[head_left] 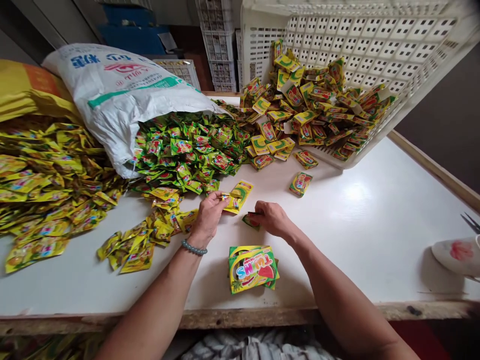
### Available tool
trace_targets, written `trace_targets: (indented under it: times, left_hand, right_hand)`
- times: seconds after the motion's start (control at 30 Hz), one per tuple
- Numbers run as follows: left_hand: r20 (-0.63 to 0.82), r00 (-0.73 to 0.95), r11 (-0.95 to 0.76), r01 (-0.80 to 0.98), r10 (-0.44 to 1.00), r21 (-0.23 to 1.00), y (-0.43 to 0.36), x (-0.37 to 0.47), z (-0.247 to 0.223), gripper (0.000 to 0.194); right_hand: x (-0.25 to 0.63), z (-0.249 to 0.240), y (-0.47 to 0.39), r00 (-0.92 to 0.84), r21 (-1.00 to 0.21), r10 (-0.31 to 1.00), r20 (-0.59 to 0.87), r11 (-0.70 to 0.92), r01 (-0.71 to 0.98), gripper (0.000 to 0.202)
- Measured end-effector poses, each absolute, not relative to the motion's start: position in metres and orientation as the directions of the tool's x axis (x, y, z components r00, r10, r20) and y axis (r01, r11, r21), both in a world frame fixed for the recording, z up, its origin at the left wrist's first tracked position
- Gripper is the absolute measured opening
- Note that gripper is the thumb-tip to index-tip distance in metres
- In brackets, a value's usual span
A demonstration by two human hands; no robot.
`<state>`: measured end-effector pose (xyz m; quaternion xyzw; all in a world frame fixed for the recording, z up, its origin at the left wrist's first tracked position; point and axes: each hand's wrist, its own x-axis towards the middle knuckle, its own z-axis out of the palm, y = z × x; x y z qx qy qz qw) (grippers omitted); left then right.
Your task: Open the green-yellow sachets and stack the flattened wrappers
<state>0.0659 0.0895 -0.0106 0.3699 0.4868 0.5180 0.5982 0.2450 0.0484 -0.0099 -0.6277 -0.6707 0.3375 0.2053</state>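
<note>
Yellow packaging (242, 194) is pinched in my left hand (211, 212), which has a beaded bracelet at the wrist. To its right, my right hand (273, 218) grips a small dark green sachet (251, 220) just above the white table. A short stack of flat yellow-green boxes (253, 270) printed "TWINS" lies between my forearms, near the front edge. Loose yellow sachets (137, 245) are scattered left of my left hand. Beyond my hands, a heap of green sachets (195, 150) spills from a white sack (131, 90).
A tilted white basket (412, 85) at the back right spills small filled boxes (311, 105). One box (300, 184) lies apart on the table (360, 235). Yellow sachets (48, 185) pile up at far left. A white cup (455, 255) and dark pointed tool (470, 221) are at far right.
</note>
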Motion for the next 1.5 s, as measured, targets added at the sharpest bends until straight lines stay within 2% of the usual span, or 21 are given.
trace_targets:
  times: [0.07,0.13,0.17,0.3,0.4,0.6,0.7,0.8,0.87,0.93,1.0,1.07,1.13,1.2,1.27,1.37,1.43,1.5]
  left_hand:
    - [-0.187,-0.018,0.178,-0.23,0.982,0.957,0.086,0.07,-0.01,0.05]
    - [-0.176,0.029,0.178,-0.203,0.984,0.963,0.081,0.073,-0.009,0.045]
    - [-0.177,0.067,0.187,-0.201,0.982,0.962,0.079,0.075,-0.008,0.043]
    - [-0.214,0.208,0.26,-0.227,0.955,0.939,0.071,0.078,-0.004,0.034]
    - [-0.24,0.261,0.296,-0.201,0.935,0.934,0.069,0.078,0.0,0.036]
    - [-0.346,0.314,0.441,-0.318,0.884,0.839,0.07,0.073,0.006,0.038]
    - [-0.311,0.315,0.416,-0.359,0.897,0.836,0.07,0.074,0.003,0.039]
    - [-0.205,0.173,0.254,-0.346,0.963,0.903,0.072,0.079,-0.005,0.037]
    - [-0.126,0.095,0.146,-0.258,0.988,0.955,0.076,0.081,-0.011,0.035]
    - [-0.063,0.076,0.071,-0.103,0.995,0.992,0.082,0.081,-0.014,0.034]
    - [0.034,0.05,-0.04,0.131,0.998,0.991,0.088,0.08,-0.017,0.034]
    - [0.217,0.025,-0.208,0.414,0.976,0.886,0.094,0.08,-0.019,0.037]
    - [0.36,0.104,-0.342,0.63,0.927,0.697,0.097,0.082,-0.023,0.046]
    - [0.366,0.242,-0.419,0.721,0.899,0.552,0.099,0.084,-0.027,0.057]
    - [0.295,0.307,-0.423,0.72,0.905,0.55,0.1,0.083,-0.029,0.055]
    - [0.199,0.216,-0.292,0.631,0.956,0.719,0.101,0.076,-0.025,0.042]
    - [0.067,0.173,-0.137,0.438,0.983,0.888,0.102,0.068,-0.019,0.037]
    - [-0.114,0.227,0.085,0.134,0.967,0.987,0.099,0.06,-0.011,0.04]
  right_hand:
    - [0.243,-0.008,0.051,-0.153,-0.904,0.98,-0.129,-0.053,0.424,0.026]
    - [0.242,-0.007,0.053,-0.16,-0.984,0.983,-0.09,-0.063,0.166,0.036]
    - [0.242,-0.007,0.054,-0.138,-0.992,0.987,-0.086,-0.071,0.109,0.041]
    - [0.242,-0.01,0.057,0.003,-0.977,0.988,-0.154,-0.153,0.151,0.053]
    - [0.242,-0.011,0.056,0.042,-0.976,0.986,-0.164,-0.168,0.138,0.056]
    - [0.241,-0.009,0.056,-0.137,-0.988,0.985,-0.104,-0.118,-0.099,0.061]
    - [0.238,-0.005,0.054,-0.089,-0.989,0.988,-0.13,-0.135,-0.057,0.059]
    - [0.23,0.0,0.048,-0.202,-0.977,0.96,-0.192,-0.207,-0.055,0.057]
    - [0.226,0.001,0.047,-0.219,-0.972,0.955,-0.202,-0.222,-0.071,0.054]
    - [0.225,-0.001,0.048,-0.115,-0.974,0.973,-0.2,-0.21,-0.084,0.049]
    - [0.228,-0.006,0.052,0.01,-0.98,0.985,-0.174,-0.172,-0.098,0.044]
    - [0.233,-0.012,0.058,0.127,-0.993,0.986,-0.112,-0.105,-0.062,0.04]
    - [0.239,-0.017,0.062,0.236,-0.998,0.971,-0.038,-0.05,0.044,0.036]
    - [0.243,-0.02,0.064,0.299,-0.987,0.954,0.015,-0.035,0.159,0.034]
    - [0.246,-0.02,0.065,0.309,-0.972,0.951,0.028,-0.046,0.232,0.031]
    - [0.251,-0.014,0.064,0.26,-0.975,0.965,0.027,-0.032,0.222,0.029]
    - [0.254,-0.009,0.063,0.221,-0.994,0.975,0.026,0.003,0.107,0.031]
    - [0.256,-0.004,0.061,0.194,-0.999,0.981,0.02,0.027,-0.034,0.034]
